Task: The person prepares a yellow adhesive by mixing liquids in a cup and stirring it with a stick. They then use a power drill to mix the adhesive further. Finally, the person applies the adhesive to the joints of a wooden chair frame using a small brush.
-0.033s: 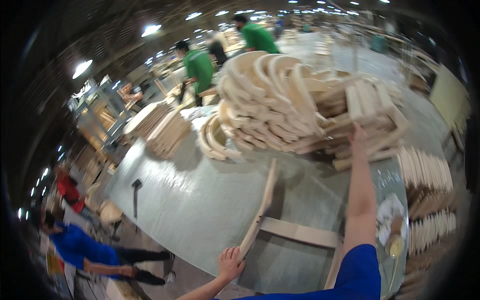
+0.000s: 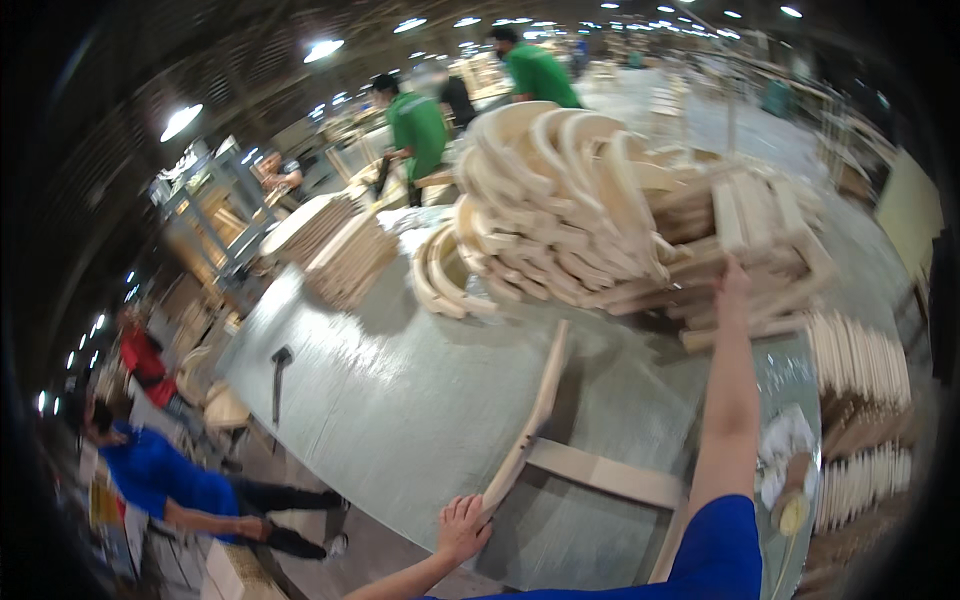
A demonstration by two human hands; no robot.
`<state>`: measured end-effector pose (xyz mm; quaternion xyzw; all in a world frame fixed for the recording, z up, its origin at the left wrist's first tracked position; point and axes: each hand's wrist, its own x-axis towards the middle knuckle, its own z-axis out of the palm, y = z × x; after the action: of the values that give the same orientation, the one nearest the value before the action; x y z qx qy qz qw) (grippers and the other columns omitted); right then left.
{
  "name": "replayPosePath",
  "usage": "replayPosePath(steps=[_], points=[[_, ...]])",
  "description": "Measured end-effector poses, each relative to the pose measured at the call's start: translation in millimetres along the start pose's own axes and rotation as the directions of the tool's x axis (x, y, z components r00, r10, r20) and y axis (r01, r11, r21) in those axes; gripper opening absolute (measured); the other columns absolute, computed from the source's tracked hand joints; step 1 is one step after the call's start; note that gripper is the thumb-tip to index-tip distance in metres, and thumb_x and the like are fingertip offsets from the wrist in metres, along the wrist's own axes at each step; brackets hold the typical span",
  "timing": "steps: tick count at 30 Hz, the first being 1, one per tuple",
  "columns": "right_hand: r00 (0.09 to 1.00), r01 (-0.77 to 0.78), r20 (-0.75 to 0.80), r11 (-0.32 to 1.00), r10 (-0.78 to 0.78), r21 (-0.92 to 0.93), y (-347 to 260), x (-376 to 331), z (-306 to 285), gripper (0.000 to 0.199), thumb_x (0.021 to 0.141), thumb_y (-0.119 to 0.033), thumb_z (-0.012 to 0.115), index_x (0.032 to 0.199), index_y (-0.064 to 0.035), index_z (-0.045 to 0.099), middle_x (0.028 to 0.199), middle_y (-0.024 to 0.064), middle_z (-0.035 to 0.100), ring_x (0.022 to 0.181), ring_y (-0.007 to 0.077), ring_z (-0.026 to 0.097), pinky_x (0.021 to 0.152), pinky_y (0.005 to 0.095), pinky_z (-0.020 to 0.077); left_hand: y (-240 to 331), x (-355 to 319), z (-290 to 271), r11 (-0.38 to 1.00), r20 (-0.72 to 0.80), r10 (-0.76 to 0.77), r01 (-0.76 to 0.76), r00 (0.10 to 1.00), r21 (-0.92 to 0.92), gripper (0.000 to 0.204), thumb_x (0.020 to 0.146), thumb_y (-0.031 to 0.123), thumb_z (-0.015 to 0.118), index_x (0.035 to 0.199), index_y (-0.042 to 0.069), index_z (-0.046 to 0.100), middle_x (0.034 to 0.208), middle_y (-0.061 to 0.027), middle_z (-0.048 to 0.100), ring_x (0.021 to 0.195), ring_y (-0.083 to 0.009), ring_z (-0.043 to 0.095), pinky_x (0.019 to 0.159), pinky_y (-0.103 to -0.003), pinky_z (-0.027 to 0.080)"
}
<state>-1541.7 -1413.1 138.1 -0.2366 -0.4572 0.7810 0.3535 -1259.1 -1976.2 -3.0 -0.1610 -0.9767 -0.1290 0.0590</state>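
Left hand [image 2: 462,528] at the bottom edge, fingers curled and clamped on the lower end of a long pale curved wooden rail [image 2: 530,425], smooth, unfinished, which rises tilted off the table and joins a flat crosspiece [image 2: 605,473] of the same light wood; the far side of this frame part is cut off behind the blue sleeve [image 2: 718,555]. Right arm stretches up and away, right hand [image 2: 735,280] laid on straight pale wooden slats [image 2: 760,250] in the stack; its fingers are small and blurred, cannot tell if they grip or just rest there. Table [image 2: 400,400] is a big sheet of dull grey metal, scuffed and streaked, edges bent by the lens. A dark hammer [image 2: 279,372] lies flat on it, well left of the rail. At the right rim, rows of thin curved wood pieces [image 2: 860,370] stacked on edge, partly cut off, plus a crumpled white rag [image 2: 785,445] beside a small round-ended tool, hard to make out. Mid table, a tall heap of bent arch-shaped wood parts [image 2: 560,200], smooth and cream-coloured, with loose arcs [image 2: 440,275] at its left foot and a flat bundle of slats [image 2: 345,260] further left. Lower left, a person in blue [image 2: 160,480] bends over, blurred. Far back, two people in green shirts [image 2: 420,125] at benches under ceiling lamps; details too dim.
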Motion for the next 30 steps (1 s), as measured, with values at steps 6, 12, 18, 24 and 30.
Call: replayPosePath(steps=[6,12,18,24,30], points=[[0.979,-0.102,-0.169,0.990,0.116,0.093,43.2,15.1,33.2,0.061,0.070,-0.038,0.074,0.112,0.0005,0.051,0.102,0.0098,0.056,0.080,0.0192,0.056,0.061,0.0333,0.0478,-1.2,-8.3,-8.3,0.994,0.076,-0.107,0.108,0.991,-0.019,0.059,0.073,0.033,0.059,0.123,0.009,0.040,0.123,-0.0091,0.042,0.118,-0.0284,0.034,0.097,-0.048,0.024],[0.895,0.443,0.009,0.889,-0.445,-0.113,39.9,22.7,66.3,0.066,0.071,-0.032,0.073,0.117,0.0053,0.044,0.108,0.0151,0.054,0.095,0.0209,0.054,0.073,0.0357,0.0471,2.5,-3.0,-11.2,0.991,0.115,-0.130,0.125,0.985,0.047,0.059,0.073,0.035,0.060,0.122,0.008,0.041,0.121,-0.0089,0.043,0.118,-0.0280,0.034,0.097,-0.046,0.024],[0.984,0.140,0.076,0.960,-0.163,0.244,23.8,61.6,69.3,0.026,0.076,-0.015,0.066,0.095,-0.0006,0.054,0.081,0.0072,0.058,0.070,0.0164,0.055,0.069,0.0323,0.0469,-2.7,6.2,-1.3,0.994,0.082,-0.107,0.106,0.991,0.013,0.056,0.075,0.036,0.058,0.121,0.008,0.042,0.122,-0.0080,0.043,0.119,-0.0271,0.035,0.097,-0.047,0.024],[0.974,0.194,0.083,0.967,-0.209,0.163,-9.9,46.1,54.4,0.012,0.079,-0.015,0.058,0.078,-0.0039,0.054,0.068,0.0042,0.053,0.065,0.0147,0.053,0.063,0.0311,0.0471,-0.2,-16.0,-16.4,0.989,0.098,-0.143,0.140,0.985,0.043,0.054,0.077,0.038,0.058,0.120,0.008,0.043,0.121,-0.0087,0.044,0.117,-0.0275,0.037,0.096,-0.045,0.026],[0.840,0.493,0.192,0.861,-0.508,0.121,-92.2,86.1,20.5,0.020,0.082,-0.023,0.055,0.088,-0.0047,0.058,0.080,0.0084,0.058,0.074,0.0181,0.057,0.069,0.0330,0.0473,-9.9,-9.6,-2.4,0.996,0.017,-0.080,0.080,0.997,-0.032,0.052,0.080,0.040,0.055,0.118,0.006,0.045,0.120,-0.0100,0.044,0.116,-0.0281,0.036,0.096,-0.044,0.026]])
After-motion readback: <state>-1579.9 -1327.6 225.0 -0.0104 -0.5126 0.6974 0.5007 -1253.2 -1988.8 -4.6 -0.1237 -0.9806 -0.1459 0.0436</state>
